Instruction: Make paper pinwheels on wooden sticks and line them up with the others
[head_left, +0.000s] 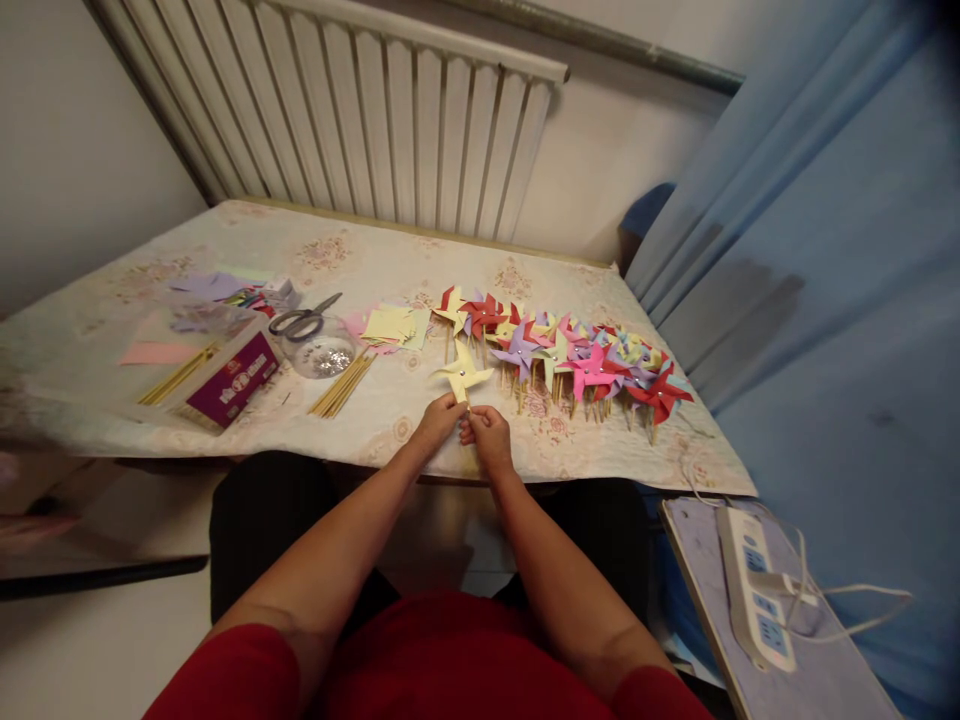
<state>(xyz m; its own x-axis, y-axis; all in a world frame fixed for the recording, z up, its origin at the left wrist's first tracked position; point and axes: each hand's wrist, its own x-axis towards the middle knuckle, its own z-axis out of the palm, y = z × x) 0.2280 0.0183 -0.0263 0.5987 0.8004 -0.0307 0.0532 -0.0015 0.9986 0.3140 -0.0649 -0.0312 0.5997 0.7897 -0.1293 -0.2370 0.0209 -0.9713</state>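
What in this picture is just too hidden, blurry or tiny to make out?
All in the head view:
- The stick of the yellow pinwheel: the left hand and right hand cover it.
- Print on the purple box: too small to read.
- Contents of the clear round container: glittery bits, too tiny to identify.
- Things at the left edge: blurred and cut off.
- Sticks of the finished pinwheels: mostly hidden under their sails.

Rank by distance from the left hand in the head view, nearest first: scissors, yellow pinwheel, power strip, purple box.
From the left hand:
1. Yellow pinwheel: held at its stick, just above the hand.
2. Scissors: up and to the left on the table.
3. Purple box: farther left, near the table's front edge.
4. Power strip: far right, off the table.
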